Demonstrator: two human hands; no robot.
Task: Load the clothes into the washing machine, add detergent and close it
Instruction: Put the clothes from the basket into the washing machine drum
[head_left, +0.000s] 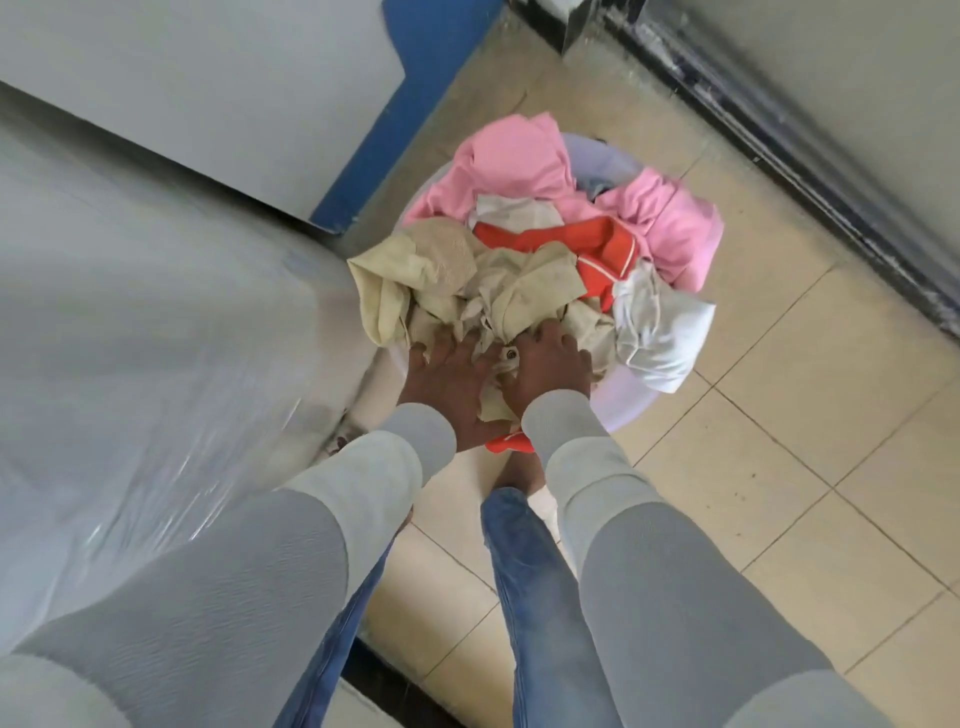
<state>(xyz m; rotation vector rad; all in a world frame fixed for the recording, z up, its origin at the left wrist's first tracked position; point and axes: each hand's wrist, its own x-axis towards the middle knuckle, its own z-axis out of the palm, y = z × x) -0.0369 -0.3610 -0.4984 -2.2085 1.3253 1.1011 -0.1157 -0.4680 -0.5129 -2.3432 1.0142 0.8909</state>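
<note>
Now, fingers: the right hand's fingers are bent over a bunch of the cream garment and look to be gripping it. The left hand's fingers are spread, tips sunk in its folds; whether they have closed I cannot tell.
Hands: left hand and right hand sit side by side at the near edge of the pile, with cloth bunched between them.
Step in hand: I'd judge it a lift of clothes out of the basin.
Grip advice: dig deeper and gather the whole cream garment before rising, or a trailing end will drag its neighbours out.
Neighbours: a red garment lies against it, a white garment hangs over the rim on the right, and a pink garment is heaped at the far side.
Clothes: heaped in the basin on the tiled floor.
Washing machine: probably the blurred white bulk just left of the basin. A short swing left should do, lifting clear of the rim.
</note>
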